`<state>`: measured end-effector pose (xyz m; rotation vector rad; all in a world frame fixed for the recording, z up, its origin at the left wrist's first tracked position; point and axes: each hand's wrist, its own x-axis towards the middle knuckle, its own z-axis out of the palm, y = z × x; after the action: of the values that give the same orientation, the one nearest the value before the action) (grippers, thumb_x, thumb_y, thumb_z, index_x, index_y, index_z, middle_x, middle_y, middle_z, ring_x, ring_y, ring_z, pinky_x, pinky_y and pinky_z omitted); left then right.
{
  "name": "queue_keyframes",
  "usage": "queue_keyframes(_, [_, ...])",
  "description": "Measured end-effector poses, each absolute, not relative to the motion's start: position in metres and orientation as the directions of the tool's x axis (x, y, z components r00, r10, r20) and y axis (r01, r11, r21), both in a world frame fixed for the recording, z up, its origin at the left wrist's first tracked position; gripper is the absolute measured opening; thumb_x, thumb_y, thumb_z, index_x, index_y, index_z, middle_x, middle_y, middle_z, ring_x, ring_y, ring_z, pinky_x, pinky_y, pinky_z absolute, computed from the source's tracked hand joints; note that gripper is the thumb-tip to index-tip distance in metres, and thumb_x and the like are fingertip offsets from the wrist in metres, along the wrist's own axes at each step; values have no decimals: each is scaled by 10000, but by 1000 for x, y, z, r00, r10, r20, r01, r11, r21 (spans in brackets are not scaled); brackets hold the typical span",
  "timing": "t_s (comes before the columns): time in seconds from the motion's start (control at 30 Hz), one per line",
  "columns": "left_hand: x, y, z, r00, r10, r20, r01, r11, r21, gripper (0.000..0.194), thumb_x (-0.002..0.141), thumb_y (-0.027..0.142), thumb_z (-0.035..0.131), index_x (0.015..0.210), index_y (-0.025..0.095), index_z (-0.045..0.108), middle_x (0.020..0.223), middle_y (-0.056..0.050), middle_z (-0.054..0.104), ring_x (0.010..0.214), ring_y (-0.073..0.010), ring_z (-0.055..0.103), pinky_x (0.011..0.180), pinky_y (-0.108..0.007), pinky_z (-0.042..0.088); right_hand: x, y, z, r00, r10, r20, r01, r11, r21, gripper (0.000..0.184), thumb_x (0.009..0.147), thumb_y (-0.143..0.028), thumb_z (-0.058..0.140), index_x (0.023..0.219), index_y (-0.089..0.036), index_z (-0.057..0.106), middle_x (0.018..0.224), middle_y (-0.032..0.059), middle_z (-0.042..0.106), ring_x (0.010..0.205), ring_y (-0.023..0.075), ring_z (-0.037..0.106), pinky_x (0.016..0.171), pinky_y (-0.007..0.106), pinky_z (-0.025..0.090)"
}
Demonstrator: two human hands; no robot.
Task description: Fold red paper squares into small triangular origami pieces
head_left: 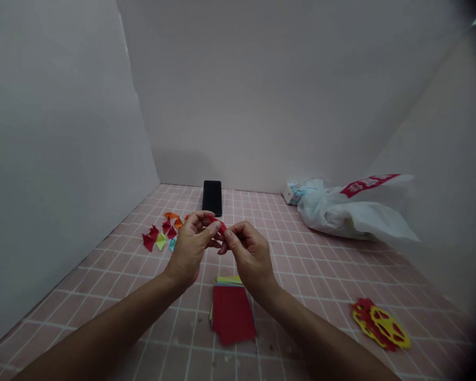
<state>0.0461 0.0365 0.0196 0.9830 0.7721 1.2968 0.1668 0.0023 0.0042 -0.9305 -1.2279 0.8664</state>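
Note:
My left hand [191, 246] and my right hand [249, 254] meet above the pink tiled table [325, 275]. Both pinch one small folded red paper piece [219, 226] between thumbs and fingertips. Right below my hands lies a stack of coloured paper squares [232, 313] with a red sheet on top. To the left of my left hand, several small folded paper triangles [161, 233] in red, orange, yellow-green and blue lie on the table.
A black phone [212, 198] lies flat near the back wall. A white plastic bag [353, 209] with red print sits at the back right, a small box [291, 193] beside it. A red and yellow paper cutout [378, 325] lies front right. White walls enclose the table.

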Motion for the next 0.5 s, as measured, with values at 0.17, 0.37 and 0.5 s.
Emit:
queue_keyframes(0.17, [47, 38, 18, 148, 988, 43, -438, 26, 899, 326, 687, 248, 818, 914, 147, 607, 830, 10, 628, 696, -97, 598, 639, -231, 520, 165, 1, 2, 127, 907, 401, 8, 404, -915, 192, 930, -293, 599, 771, -193, 560, 654, -15, 620, 603, 119, 594, 614, 256, 466])
queue_keyframes(0.37, [45, 43, 12, 150, 981, 124, -381, -58, 923, 242, 724, 224, 791, 894, 165, 629, 802, 17, 641, 698, -103, 596, 620, -221, 503, 161, 0, 1, 104, 908, 406, 35, 405, -914, 180, 915, -267, 590, 752, -196, 560, 631, -25, 584, 582, 118, 582, 586, 249, 458])
queue_keyframes(0.5, [42, 45, 10, 163, 975, 149, -348, -85, 934, 214, 745, 241, 781, 880, 171, 631, 780, 21, 640, 679, -102, 592, 612, -220, 487, 161, 0, 0, 103, 916, 388, -3, 390, -921, 167, 909, -268, 600, 761, -197, 569, 645, -22, 602, 584, 116, 592, 588, 248, 466])
